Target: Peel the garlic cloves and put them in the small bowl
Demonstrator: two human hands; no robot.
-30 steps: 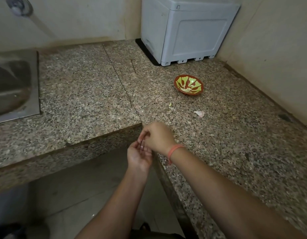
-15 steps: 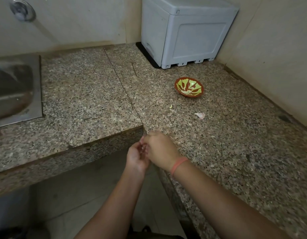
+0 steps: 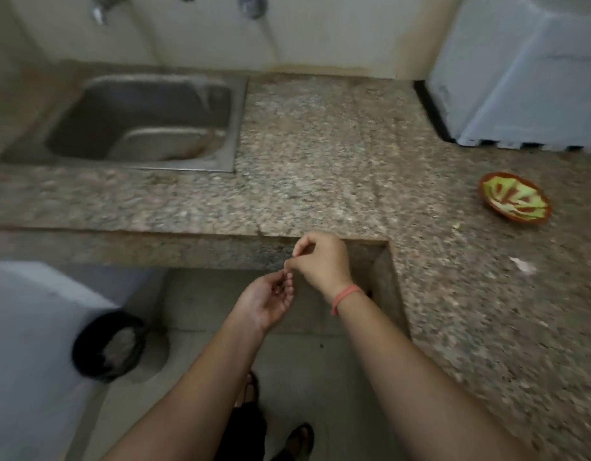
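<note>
My left hand [image 3: 270, 302] and my right hand [image 3: 320, 262] meet in front of the counter's inner corner, fingertips pinched together around something small, probably a garlic clove [image 3: 286, 265], almost wholly hidden by the fingers. An orange band circles my right wrist. The small bowl [image 3: 515, 199], red-rimmed with a green and red pattern, sits on the granite counter [image 3: 320, 161] far to the right; I see no cloves inside it. A pale scrap of garlic skin [image 3: 523, 266] lies on the counter below the bowl.
A steel sink [image 3: 144, 124] is set in the counter at the left, taps above it. A white appliance [image 3: 520, 71] stands at the back right. On the floor at the left sits a black bin [image 3: 109, 346]. My feet show below.
The view has swung left and down, so the bowl now lies far right and the sink and bin are in view. My hands stay pinched together at the counter corner.
</note>
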